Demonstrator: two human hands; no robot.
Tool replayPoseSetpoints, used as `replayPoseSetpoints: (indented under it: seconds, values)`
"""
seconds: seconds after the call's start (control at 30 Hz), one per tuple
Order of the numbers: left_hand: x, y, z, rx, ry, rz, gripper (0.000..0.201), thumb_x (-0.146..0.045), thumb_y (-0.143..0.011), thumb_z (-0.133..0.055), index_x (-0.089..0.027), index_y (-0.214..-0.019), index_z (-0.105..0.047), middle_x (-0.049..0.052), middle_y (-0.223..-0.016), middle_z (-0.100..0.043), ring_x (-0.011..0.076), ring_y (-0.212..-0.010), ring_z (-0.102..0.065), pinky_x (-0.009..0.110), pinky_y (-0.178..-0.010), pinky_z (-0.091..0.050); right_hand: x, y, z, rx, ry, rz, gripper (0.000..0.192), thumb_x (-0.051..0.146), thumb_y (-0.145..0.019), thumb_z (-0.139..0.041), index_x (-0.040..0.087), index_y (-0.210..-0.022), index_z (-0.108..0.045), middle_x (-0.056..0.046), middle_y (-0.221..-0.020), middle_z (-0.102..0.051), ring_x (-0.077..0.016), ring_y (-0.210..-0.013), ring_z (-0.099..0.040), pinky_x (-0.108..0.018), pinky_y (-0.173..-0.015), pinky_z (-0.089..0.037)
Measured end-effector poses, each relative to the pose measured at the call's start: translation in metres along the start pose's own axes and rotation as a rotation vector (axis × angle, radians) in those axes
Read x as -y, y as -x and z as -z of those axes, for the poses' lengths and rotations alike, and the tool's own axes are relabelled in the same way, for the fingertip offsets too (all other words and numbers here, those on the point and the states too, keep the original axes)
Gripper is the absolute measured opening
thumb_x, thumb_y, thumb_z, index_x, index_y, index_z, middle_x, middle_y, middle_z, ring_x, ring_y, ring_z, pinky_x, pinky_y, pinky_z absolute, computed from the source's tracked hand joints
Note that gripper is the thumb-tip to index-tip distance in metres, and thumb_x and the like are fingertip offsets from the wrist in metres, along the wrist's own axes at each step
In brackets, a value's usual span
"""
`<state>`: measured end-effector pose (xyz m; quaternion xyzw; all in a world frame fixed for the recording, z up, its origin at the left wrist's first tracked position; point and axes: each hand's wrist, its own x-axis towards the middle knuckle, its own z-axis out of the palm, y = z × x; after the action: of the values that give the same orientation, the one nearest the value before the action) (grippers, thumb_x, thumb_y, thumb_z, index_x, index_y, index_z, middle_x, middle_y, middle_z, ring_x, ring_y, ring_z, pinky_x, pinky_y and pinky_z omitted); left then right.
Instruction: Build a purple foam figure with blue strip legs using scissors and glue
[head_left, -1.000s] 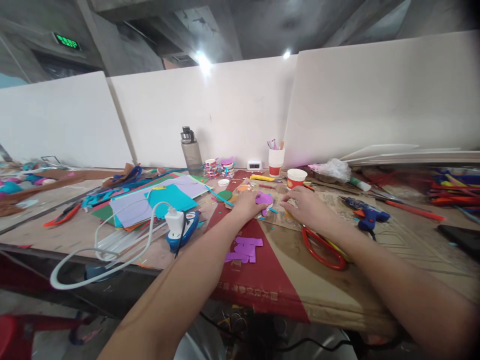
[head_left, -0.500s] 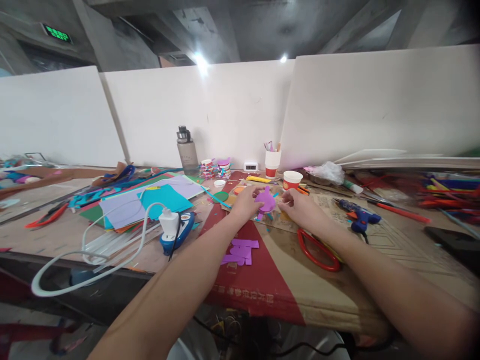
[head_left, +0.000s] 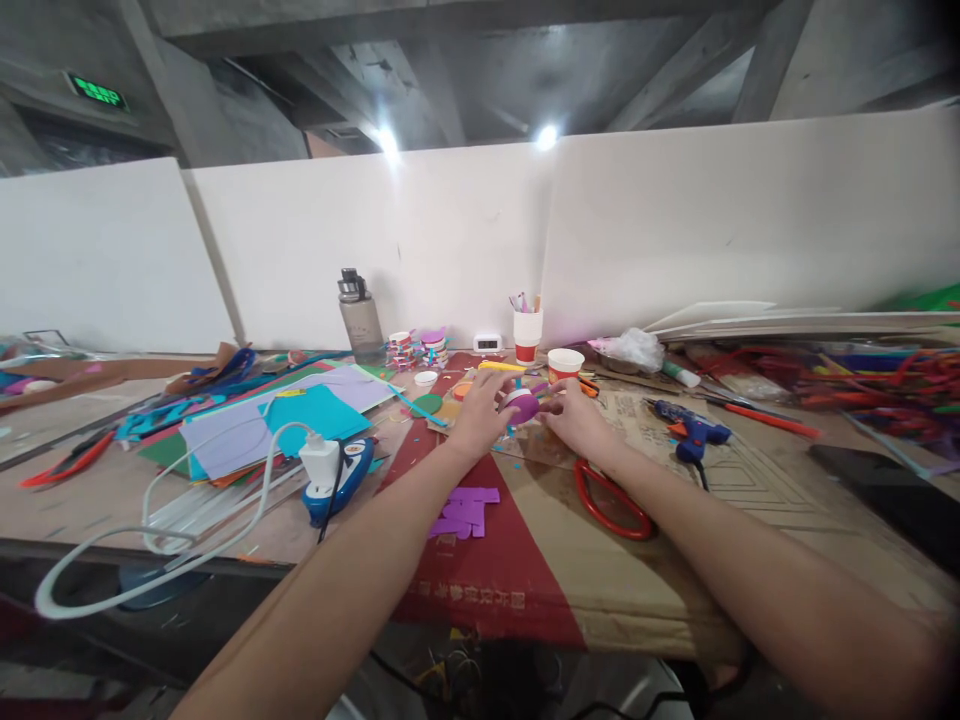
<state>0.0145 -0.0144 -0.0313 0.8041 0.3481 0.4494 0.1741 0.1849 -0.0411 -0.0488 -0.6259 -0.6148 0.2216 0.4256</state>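
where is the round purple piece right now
The round purple piece is near the middle of the head view, gripped by the left hand with the right hand close beside it, beyond the purple strips.

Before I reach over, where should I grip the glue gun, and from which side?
I'd take the glue gun by its blue handle, coming from the near side. It lies with the handle toward you and the dark barrel pointing left. Probably best to keep clear of the cord trailing from the handle.
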Motion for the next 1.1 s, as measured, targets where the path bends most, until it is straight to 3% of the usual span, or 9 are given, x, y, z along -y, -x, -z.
replayPoseSetpoints:
  seconds: [0.1,0.2,0.33,0.43,0.53,0.6,0.77,0.9,1.1]
  values:
    - [-0.006,-0.001,0.004,-0.073,0.073,-0.029,0.05,-0.008,-0.071,-0.069,-0.022,-0.119,-0.062,0.005,-0.101,-0.057,0.0161,-0.091,-0.056,0.031,-0.087,-0.049,0.001,-0.002,0.002,-0.004,-0.266,0.041,0.043,0.016,-0.071,-0.065,0.022,-0.106,-0.04,0.0,-0.081,-0.069,-0.0188,-0.076,-0.067,-0.033,-0.071,-0.05]
    - [-0.006,-0.003,0.002,-0.135,0.28,0.011,0.058,-0.014,-0.069,-0.074,-0.022,-0.124,-0.056,0.006,-0.105,-0.056,0.0152,-0.09,-0.057,0.03,-0.085,-0.049,0.002,-0.004,0.003,-0.013,-0.442,0.039,0.055,0.02,-0.066,-0.069,0.022,-0.112,-0.039,0.002,-0.083,-0.068,-0.0179,-0.076,-0.066,-0.033,-0.073,-0.051]
    - [0.001,-0.005,-0.003,-0.113,0.644,0.214,0.077,-0.016,-0.061,-0.081,-0.02,-0.131,-0.047,0.004,-0.102,-0.06,0.0137,-0.087,-0.06,0.028,-0.08,-0.05,0.007,-0.003,0.009,0.031,-0.572,0.011,0.052,0.025,-0.068,-0.068,0.023,-0.113,-0.042,0.005,-0.075,-0.065,-0.0172,-0.074,-0.066,-0.033,-0.073,-0.051]
    - [0.005,-0.006,-0.004,0.004,0.812,0.4,0.074,-0.026,-0.06,-0.084,-0.016,-0.125,-0.051,0.002,-0.089,-0.064,0.0141,-0.081,-0.062,0.029,-0.077,-0.05,0.011,0.0,0.015,0.065,-0.575,0.011,0.05,0.028,-0.069,-0.069,0.024,-0.112,-0.045,0.006,-0.071,-0.063,-0.0166,-0.069,-0.064,-0.032,-0.069,-0.05]
    - [0.007,-0.006,-0.003,0.141,0.772,0.542,0.054,-0.037,-0.057,-0.087,-0.01,-0.098,-0.064,0.004,-0.078,-0.067,0.0141,-0.072,-0.062,0.027,-0.069,-0.048,0.013,0.002,0.018,0.095,-0.545,0.034,0.052,0.031,-0.066,-0.073,0.023,-0.11,-0.047,0.006,-0.07,-0.062,-0.0163,-0.068,-0.062,-0.03,-0.065,-0.048]
    - [0.006,-0.005,-0.002,0.168,0.713,0.564,0.047,-0.04,-0.054,-0.088,-0.009,-0.082,-0.066,0.004,-0.072,-0.066,0.0133,-0.067,-0.06,0.027,-0.066,-0.047,0.014,0.002,0.018,0.119,-0.532,0.055,0.053,0.033,-0.063,-0.076,0.021,-0.107,-0.049,0.006,-0.07,-0.061,-0.0159,-0.068,-0.061,-0.029,-0.063,-0.046]
    - [0.003,-0.006,-0.003,0.169,0.755,0.495,0.044,-0.04,-0.054,-0.087,-0.01,-0.078,-0.069,0.005,-0.075,-0.069,0.0131,-0.068,-0.061,0.027,-0.068,-0.048,0.018,0.004,0.018,0.134,-0.638,0.089,0.049,0.039,-0.057,-0.082,0.02,-0.095,-0.057,0.003,-0.075,-0.061,-0.0135,-0.069,-0.057,-0.028,-0.067,-0.046]
    - [0.004,-0.01,0.0,0.039,0.922,0.55,0.04,-0.032,-0.053,-0.088,-0.011,-0.079,-0.066,0.002,-0.074,-0.068,0.0111,-0.067,-0.061,0.025,-0.067,-0.048,0.022,0.004,0.026,0.031,-0.734,0.089,0.044,0.045,-0.059,-0.08,0.022,-0.089,-0.058,0.003,-0.077,-0.059,-0.0124,-0.069,-0.055,-0.028,-0.066,-0.046]
    - [0.011,-0.022,0.019,-0.374,1.097,0.629,0.023,-0.025,-0.067,-0.076,-0.017,-0.082,-0.061,-0.001,-0.078,-0.068,0.0088,-0.067,-0.059,0.02,-0.061,-0.045,0.013,-0.006,0.042,-0.204,-0.629,0.098,0.035,0.049,-0.066,-0.072,0.022,-0.084,-0.06,0.001,-0.075,-0.057,-0.0129,-0.067,-0.053,-0.028,-0.063,-0.045]
